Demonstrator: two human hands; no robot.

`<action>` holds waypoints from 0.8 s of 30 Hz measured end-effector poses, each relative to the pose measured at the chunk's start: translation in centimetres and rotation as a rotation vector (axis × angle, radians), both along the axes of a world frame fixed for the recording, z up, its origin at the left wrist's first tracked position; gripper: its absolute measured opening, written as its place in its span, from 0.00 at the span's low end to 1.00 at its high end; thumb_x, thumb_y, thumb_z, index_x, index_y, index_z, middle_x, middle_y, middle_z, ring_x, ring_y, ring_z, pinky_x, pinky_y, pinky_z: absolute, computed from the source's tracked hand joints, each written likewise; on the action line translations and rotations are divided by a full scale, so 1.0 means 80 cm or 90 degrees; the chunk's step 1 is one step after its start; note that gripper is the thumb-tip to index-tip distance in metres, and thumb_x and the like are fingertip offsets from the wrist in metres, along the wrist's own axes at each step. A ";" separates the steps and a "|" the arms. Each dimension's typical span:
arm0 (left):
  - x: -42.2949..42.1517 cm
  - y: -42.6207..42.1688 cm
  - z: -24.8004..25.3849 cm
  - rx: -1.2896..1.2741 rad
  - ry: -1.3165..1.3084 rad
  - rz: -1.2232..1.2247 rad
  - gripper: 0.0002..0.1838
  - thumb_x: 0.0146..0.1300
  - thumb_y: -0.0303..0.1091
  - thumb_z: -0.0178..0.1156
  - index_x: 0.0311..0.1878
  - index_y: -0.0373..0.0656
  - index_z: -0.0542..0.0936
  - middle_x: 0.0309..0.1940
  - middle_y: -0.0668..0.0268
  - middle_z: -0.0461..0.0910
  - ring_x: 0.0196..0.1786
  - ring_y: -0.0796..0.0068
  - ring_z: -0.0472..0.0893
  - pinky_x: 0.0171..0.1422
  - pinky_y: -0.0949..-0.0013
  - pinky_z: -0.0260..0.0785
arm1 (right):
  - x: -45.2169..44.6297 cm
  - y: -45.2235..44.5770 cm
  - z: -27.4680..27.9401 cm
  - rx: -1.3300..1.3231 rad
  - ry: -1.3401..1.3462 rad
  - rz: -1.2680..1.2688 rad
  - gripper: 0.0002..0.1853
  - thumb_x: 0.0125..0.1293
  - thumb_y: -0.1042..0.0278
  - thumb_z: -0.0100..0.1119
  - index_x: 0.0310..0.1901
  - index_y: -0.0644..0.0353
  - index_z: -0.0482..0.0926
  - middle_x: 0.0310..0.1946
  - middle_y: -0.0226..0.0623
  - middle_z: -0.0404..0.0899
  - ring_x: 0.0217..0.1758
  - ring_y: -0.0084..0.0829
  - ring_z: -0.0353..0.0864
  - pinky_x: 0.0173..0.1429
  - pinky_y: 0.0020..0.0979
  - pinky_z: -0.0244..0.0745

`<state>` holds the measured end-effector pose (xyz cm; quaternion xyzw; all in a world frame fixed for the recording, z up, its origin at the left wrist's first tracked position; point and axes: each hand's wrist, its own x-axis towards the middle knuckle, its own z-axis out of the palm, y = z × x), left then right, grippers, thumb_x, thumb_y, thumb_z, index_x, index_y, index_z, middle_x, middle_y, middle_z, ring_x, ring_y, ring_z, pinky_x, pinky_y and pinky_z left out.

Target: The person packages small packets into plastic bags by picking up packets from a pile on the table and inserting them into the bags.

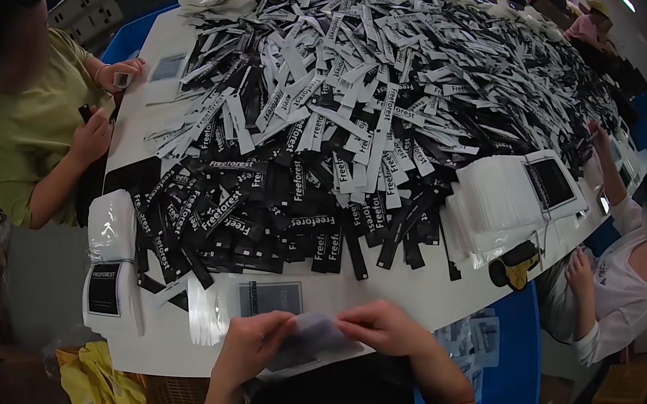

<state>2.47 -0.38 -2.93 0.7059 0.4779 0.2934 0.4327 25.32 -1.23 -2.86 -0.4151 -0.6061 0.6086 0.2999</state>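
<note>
Close to my body, at the front edge of the table, both hands hold a clear plastic bag (312,337). My left hand (253,345) pinches its left side. Fingers pressed together, my right hand (381,327) grips the upper right edge. The bag looks slightly blurred, and I cannot make out whether anything is inside. Just beyond lies a stack of clear bags (209,311) with a dark printed panel. Black strips (253,220) lettered "Freeforest" lie scattered past that stack.
A big heap of black and white strips (359,81) covers the table (116,347). Bundled bags stand left (110,253) and right (492,203). A blue bin (525,344) sits below the right edge. People (45,116) work at both sides.
</note>
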 end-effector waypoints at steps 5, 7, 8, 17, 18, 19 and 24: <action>0.011 -0.009 0.003 0.010 -0.018 -0.064 0.06 0.60 0.32 0.58 0.34 0.40 0.79 0.19 0.61 0.76 0.19 0.70 0.76 0.25 0.73 0.66 | -0.013 0.014 -0.022 -0.157 -0.045 0.123 0.09 0.58 0.72 0.58 0.39 0.64 0.80 0.23 0.27 0.78 0.26 0.17 0.72 0.30 0.23 0.69; 0.009 -0.007 0.003 0.038 0.003 -0.084 0.06 0.59 0.33 0.60 0.33 0.40 0.79 0.19 0.61 0.76 0.18 0.70 0.75 0.25 0.73 0.66 | -0.019 0.013 -0.033 -0.160 -0.127 0.139 0.09 0.57 0.72 0.58 0.39 0.64 0.81 0.25 0.26 0.78 0.27 0.17 0.73 0.31 0.23 0.69; 0.004 -0.006 0.003 -0.029 0.018 -0.104 0.07 0.58 0.34 0.61 0.32 0.40 0.79 0.18 0.62 0.76 0.17 0.73 0.74 0.24 0.74 0.65 | -0.016 0.011 -0.042 -0.181 -0.039 0.115 0.10 0.57 0.71 0.59 0.40 0.65 0.80 0.26 0.27 0.79 0.29 0.17 0.74 0.33 0.22 0.70; 0.011 -0.006 -0.002 -0.112 -0.204 0.014 0.07 0.56 0.32 0.63 0.31 0.37 0.78 0.21 0.66 0.78 0.23 0.81 0.74 0.25 0.74 0.64 | -0.027 -0.010 -0.007 0.016 0.052 -0.094 0.09 0.60 0.68 0.60 0.41 0.61 0.82 0.25 0.31 0.82 0.28 0.17 0.78 0.34 0.22 0.74; 0.011 -0.008 0.002 -0.036 -0.132 0.015 0.07 0.56 0.32 0.63 0.32 0.37 0.79 0.23 0.66 0.78 0.23 0.78 0.75 0.27 0.73 0.65 | -0.027 -0.010 -0.005 0.076 0.026 -0.100 0.09 0.60 0.69 0.61 0.41 0.61 0.82 0.25 0.33 0.82 0.27 0.18 0.79 0.33 0.22 0.74; 0.013 -0.009 0.003 0.040 -0.059 0.018 0.07 0.56 0.31 0.63 0.33 0.37 0.79 0.24 0.65 0.79 0.24 0.74 0.77 0.28 0.73 0.66 | -0.027 -0.010 -0.002 0.136 0.001 -0.104 0.09 0.59 0.70 0.61 0.40 0.61 0.82 0.24 0.34 0.82 0.25 0.19 0.79 0.32 0.22 0.74; 0.025 -0.006 -0.002 0.001 -0.129 -0.008 0.12 0.53 0.31 0.65 0.39 0.38 0.77 0.29 0.61 0.79 0.33 0.64 0.79 0.39 0.71 0.71 | -0.006 -0.011 0.008 0.070 0.039 -0.234 0.06 0.55 0.74 0.64 0.36 0.63 0.83 0.26 0.34 0.82 0.28 0.17 0.79 0.34 0.19 0.73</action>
